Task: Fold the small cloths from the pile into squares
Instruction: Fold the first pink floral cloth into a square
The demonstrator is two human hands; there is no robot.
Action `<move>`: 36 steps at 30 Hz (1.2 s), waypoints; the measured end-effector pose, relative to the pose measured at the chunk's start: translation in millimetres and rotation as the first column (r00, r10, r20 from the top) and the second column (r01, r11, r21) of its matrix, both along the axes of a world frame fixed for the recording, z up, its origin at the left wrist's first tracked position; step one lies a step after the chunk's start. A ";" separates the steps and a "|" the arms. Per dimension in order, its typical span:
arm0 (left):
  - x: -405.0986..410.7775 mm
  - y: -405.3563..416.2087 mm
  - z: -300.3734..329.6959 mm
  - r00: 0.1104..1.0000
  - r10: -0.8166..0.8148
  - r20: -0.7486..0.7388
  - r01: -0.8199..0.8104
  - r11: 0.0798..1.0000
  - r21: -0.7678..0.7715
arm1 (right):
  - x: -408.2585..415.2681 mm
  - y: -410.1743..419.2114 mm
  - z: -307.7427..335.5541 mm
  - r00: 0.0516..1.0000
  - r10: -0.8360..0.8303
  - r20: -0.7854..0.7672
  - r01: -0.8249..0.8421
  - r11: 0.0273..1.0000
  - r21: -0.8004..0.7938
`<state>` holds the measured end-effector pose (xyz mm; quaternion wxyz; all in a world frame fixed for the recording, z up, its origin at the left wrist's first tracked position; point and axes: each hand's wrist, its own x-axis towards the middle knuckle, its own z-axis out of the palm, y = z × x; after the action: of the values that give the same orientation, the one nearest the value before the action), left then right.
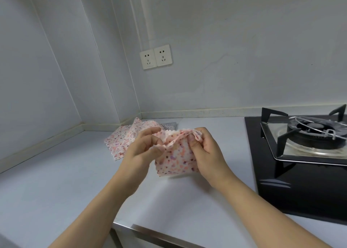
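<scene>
You're mid-fold w/ one dotted cloth [176, 153] held just above the counter [75, 172], right hand [204, 146] pinching its top corner, left hand [142, 148] pinching the other edge, pile [124, 138] behind; next prob. needs corners matched, then laid flat.

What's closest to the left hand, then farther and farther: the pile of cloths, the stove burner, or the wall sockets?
1. Pile of cloths: on the counter, just behind the left hand.
2. Stove burner: across to the right.
3. Wall sockets: up on the back wall, farthest.
</scene>
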<state>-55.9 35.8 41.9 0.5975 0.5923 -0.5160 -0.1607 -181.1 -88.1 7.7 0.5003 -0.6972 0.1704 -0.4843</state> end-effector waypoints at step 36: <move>-28.8 -56.0 -49.3 0.808 0.536 0.244 -0.534 0.841 -0.080 | 1.3 -8.5 -12.9 0.893 -0.330 -0.306 0.298 0.943 -0.148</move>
<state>-84.6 -20.2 -7.5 0.5488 0.7269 -0.4019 0.0941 -179.8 -96.6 -5.2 0.3457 -0.7544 0.3377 -0.4443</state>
